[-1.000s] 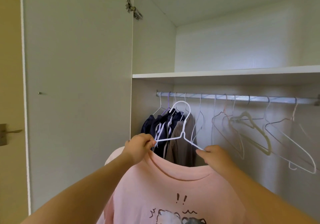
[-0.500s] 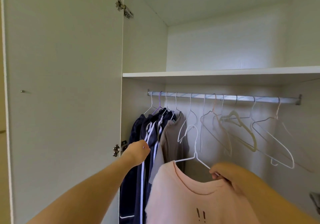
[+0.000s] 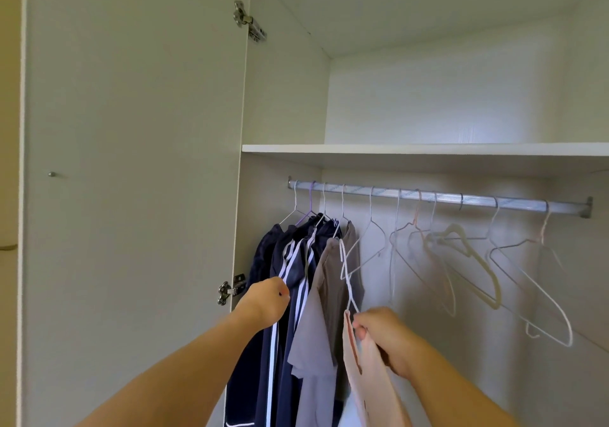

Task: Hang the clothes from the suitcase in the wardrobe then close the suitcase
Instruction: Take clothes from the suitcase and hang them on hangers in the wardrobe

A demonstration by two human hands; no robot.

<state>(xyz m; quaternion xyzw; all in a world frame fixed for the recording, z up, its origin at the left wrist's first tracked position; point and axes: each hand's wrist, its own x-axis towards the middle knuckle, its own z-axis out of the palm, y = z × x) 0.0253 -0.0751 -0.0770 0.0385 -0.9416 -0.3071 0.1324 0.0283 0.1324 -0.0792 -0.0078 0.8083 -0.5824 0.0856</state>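
Pink cloth is seen low in the open wardrobe (image 3: 283, 97): a pink top (image 3: 369, 380) is held up on a white wire hanger (image 3: 347, 281), below the left half of the rail (image 3: 438, 197). The neck of the pink top, where the hanger goes into it, is gripped by the right hand (image 3: 385, 334), with the fingers (image 3: 361, 329) curled round the cloth and wire. The hanger's hook is pointed up in front of a grey shirt (image 3: 316, 327) and is not on the rail; it is well below it. The left hand (image 3: 267, 298) is pressed against the dark blue clothes (image 3: 263, 261) with white stripes, which are hung at the left end of the rail. Only the back of this hand is shown, so it cannot be told whether its fingers are spread, pressed together or closed on the cloth. The grey shirt is hung just to the right of the dark blue clothes, between them and the pink top. Empty hangers (image 3: 479, 261) are spread along the middle and right part of the rail, one of them thick and cream. A white shelf (image 3: 428, 149) is fixed just above the rail. The wardrobe door (image 3: 131, 163) is swung open at the left, and two metal hinges (image 3: 248, 21) are seen on its inner edge.
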